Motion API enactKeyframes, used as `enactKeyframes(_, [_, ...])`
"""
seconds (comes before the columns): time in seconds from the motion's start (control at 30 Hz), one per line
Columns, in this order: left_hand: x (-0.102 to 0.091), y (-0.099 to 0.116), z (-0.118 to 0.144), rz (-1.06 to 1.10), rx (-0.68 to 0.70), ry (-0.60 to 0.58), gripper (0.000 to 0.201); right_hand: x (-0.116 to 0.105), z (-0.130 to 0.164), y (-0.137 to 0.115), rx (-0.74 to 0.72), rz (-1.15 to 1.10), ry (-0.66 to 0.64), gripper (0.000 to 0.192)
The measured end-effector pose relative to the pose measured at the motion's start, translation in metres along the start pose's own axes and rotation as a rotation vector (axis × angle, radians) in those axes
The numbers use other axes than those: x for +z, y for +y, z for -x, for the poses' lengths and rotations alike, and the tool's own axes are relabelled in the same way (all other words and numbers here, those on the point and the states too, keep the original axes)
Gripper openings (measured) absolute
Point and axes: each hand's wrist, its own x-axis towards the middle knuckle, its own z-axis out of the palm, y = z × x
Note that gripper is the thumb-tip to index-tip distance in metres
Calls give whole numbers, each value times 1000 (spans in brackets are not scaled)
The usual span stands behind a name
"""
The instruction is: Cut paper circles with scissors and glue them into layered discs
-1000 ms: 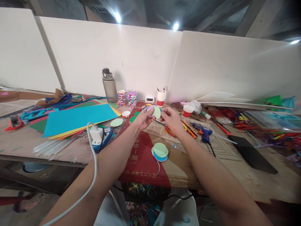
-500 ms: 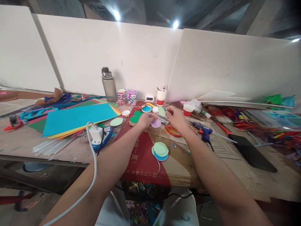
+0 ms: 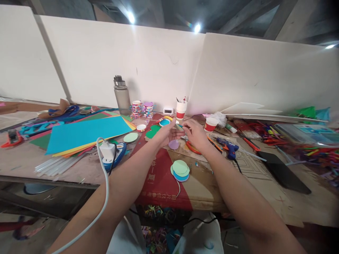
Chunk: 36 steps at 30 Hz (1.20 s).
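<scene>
Both hands raised off table again, meeting above lilac paper disc point(image 3: 173, 144), which lay under left fingers half second ago. Left hand point(image 3: 167, 133) and right hand point(image 3: 194, 134) pinch small thin piece between fingertips; identity unclear. Disc stack point(image 3: 180, 170) nearer, untouched.

A cluttered table point(image 3: 26, 158) carries coloured paper sheets point(image 3: 84, 132), a grey bottle point(image 3: 122, 96), red-and-white cups point(image 3: 181, 109), a blue glue gun point(image 3: 231, 151), a stack of paper discs point(image 3: 180, 170) on flattened cardboard point(image 3: 203, 190), clear glue sticks point(image 3: 55, 164) and a black slab point(image 3: 283, 173).
</scene>
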Motion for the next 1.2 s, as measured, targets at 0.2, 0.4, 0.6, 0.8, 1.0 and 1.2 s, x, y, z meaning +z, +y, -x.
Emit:
enactKeyframes(0.2, [-1, 3, 2, 176, 148, -144, 20, -4, 0, -7, -4, -53, 72, 12])
enactKeyframes(0.4, [-5, 5, 3, 145, 183, -201, 31, -3, -2, -6, 137, -203, 88, 8])
enactKeyframes(0.6, [-5, 4, 3, 182, 215, -156, 25, 2, -3, -3, 312, -425, 89, 15])
enactKeyframes(0.8, [-2, 5, 5, 192, 231, -109, 15, -5, 3, 3, 377, -399, 164, 20])
enactKeyframes(1.0, [1, 2, 3, 193, 242, -20, 14, -57, 37, 33, 539, 53, 173, 19])
enactKeyframes(1.2, [-1, 1, -1, 169, 264, 65, 23, -105, 83, 72, 814, 643, -5, 34])
